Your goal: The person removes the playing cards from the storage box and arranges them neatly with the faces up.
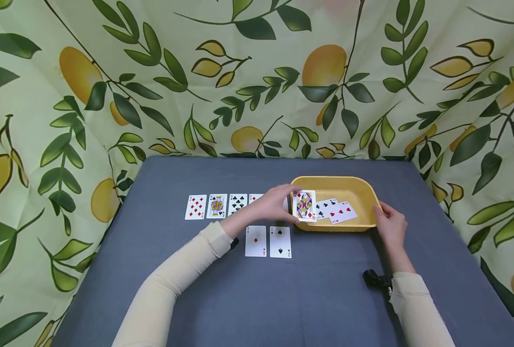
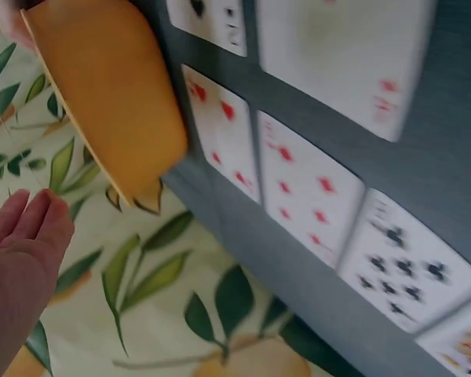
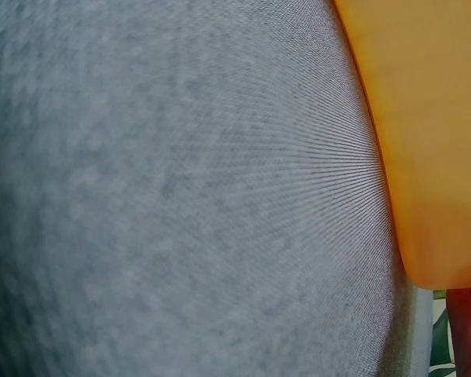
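Observation:
My left hand (image 1: 278,203) holds playing cards (image 1: 304,206) at their edges, above the left end of a yellow tray (image 1: 361,193). A face card of diamonds is on top; how many lie behind it cannot be told. In the left wrist view, the left hand (image 2: 23,267) is partly visible, beside the tray's underside (image 2: 110,86). My right hand (image 1: 391,226) grips the tray's right rim, thumb on the near side. Inside the tray lie a clubs card (image 1: 326,208) and a hearts card (image 1: 343,212), overlapping.
Left of the tray, a row of face-up cards includes a diamonds card (image 1: 196,207), a king (image 1: 217,206) and a clubs card (image 1: 237,204); my left arm partly covers the row. Nearer lie an ace of diamonds (image 1: 255,241) and a two of spades (image 1: 280,242) on the grey-blue table (image 1: 283,299).

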`<act>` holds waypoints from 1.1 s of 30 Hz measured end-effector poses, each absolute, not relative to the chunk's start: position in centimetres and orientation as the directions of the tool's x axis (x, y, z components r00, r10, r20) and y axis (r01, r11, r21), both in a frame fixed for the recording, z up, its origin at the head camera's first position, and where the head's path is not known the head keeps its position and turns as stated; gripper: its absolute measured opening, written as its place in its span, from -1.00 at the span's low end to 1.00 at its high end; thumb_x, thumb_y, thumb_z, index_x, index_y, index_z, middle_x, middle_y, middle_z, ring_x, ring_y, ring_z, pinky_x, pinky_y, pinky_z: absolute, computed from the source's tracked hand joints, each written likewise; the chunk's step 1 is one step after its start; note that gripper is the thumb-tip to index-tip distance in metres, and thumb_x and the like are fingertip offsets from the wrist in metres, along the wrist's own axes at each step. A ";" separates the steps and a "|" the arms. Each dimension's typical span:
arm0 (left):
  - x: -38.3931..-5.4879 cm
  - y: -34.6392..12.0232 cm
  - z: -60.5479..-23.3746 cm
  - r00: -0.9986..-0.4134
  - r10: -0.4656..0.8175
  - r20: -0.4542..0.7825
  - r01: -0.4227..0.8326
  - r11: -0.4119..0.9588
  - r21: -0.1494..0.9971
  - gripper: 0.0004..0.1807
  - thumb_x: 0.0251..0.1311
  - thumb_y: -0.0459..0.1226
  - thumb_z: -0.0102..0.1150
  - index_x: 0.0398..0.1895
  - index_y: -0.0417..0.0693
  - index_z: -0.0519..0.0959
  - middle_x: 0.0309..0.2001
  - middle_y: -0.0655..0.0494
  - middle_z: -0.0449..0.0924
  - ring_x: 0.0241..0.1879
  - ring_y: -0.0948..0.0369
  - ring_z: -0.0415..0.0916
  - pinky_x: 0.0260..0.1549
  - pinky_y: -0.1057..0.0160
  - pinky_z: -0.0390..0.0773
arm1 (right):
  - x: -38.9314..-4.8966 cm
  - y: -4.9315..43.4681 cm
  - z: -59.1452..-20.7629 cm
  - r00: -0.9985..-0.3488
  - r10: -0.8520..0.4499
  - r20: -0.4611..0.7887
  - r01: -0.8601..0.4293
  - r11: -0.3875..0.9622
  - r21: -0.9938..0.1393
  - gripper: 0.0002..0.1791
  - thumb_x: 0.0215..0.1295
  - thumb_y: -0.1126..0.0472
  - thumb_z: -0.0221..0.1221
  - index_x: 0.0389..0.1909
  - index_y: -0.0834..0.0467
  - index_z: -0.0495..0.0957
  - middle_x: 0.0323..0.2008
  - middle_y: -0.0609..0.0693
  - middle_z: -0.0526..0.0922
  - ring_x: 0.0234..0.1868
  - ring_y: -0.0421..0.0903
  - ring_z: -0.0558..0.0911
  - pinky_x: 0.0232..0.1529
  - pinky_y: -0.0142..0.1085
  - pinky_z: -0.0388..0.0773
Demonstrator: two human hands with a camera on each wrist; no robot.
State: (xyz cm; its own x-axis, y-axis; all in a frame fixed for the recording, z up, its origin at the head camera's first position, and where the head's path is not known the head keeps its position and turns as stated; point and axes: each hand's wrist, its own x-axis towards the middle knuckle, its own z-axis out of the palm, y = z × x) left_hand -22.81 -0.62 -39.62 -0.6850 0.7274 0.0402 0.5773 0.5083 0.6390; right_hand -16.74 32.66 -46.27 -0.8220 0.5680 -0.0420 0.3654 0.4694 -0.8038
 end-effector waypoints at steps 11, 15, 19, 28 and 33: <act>-20.6 -7.2 -41.4 -0.766 0.642 0.025 0.492 0.561 0.666 -0.07 -0.09 -0.15 0.55 0.38 -0.16 0.31 0.33 -0.04 0.37 0.34 0.03 0.26 0.31 0.04 0.25 | -16.6 32.9 -46.4 -0.816 0.576 -0.049 0.382 0.474 -0.793 -0.45 0.42 -0.10 -0.02 0.29 0.09 0.47 0.12 0.15 0.59 -0.33 -0.50 0.44 -0.41 -0.69 0.38; -19.9 -8.9 -42.1 -0.775 0.630 0.043 0.496 0.566 0.658 -0.07 -0.11 -0.16 0.56 0.36 -0.21 0.33 0.31 -0.08 0.39 0.31 -0.01 0.29 0.30 0.00 0.27 | -16.7 32.9 -46.3 -0.813 0.580 -0.050 0.384 0.469 -0.795 -0.45 0.41 -0.11 -0.01 0.29 0.08 0.47 0.13 0.13 0.59 -0.24 -0.41 0.50 -0.38 -0.69 0.38; -19.2 -10.8 -42.7 -0.790 0.612 0.039 0.483 0.582 0.654 -0.08 -0.13 -0.15 0.57 0.35 -0.18 0.34 0.29 -0.08 0.40 0.31 -0.02 0.30 0.29 -0.02 0.28 | -16.8 32.6 -46.3 -0.816 0.576 -0.050 0.377 0.465 -0.801 -0.46 0.41 -0.09 0.00 0.29 0.10 0.47 0.13 0.14 0.59 -0.27 -0.41 0.51 -0.40 -0.69 0.38; -18.2 -15.2 -44.9 -0.791 0.611 0.044 0.487 0.585 0.648 -0.11 -0.11 -0.15 0.55 0.32 -0.24 0.36 0.25 -0.11 0.43 0.30 -0.04 0.31 0.30 -0.02 0.25 | -17.1 32.6 -46.4 -0.813 0.580 -0.055 0.388 0.468 -0.794 -0.45 0.42 -0.08 -0.01 0.30 0.10 0.45 0.15 0.14 0.57 -0.22 -0.34 0.55 -0.41 -0.70 0.37; -17.8 -16.8 -45.7 -0.775 0.630 0.047 0.514 0.586 0.627 -0.12 -0.12 -0.16 0.55 0.30 -0.28 0.37 0.24 -0.13 0.44 0.28 -0.05 0.32 0.29 -0.01 0.27 | -17.1 32.7 -46.3 -0.812 0.581 -0.062 0.392 0.462 -0.796 -0.45 0.42 -0.08 -0.02 0.30 0.10 0.45 0.15 0.14 0.57 -0.24 -0.39 0.53 -0.41 -0.71 0.36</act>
State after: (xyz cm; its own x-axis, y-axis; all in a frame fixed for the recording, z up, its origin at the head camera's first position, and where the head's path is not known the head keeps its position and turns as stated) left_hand -17.75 -16.75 -45.70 -0.7751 0.6301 0.0470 0.5141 0.5856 0.6267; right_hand -17.07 32.66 -46.34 -0.8115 0.5810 -0.0623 0.3917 0.4618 -0.7958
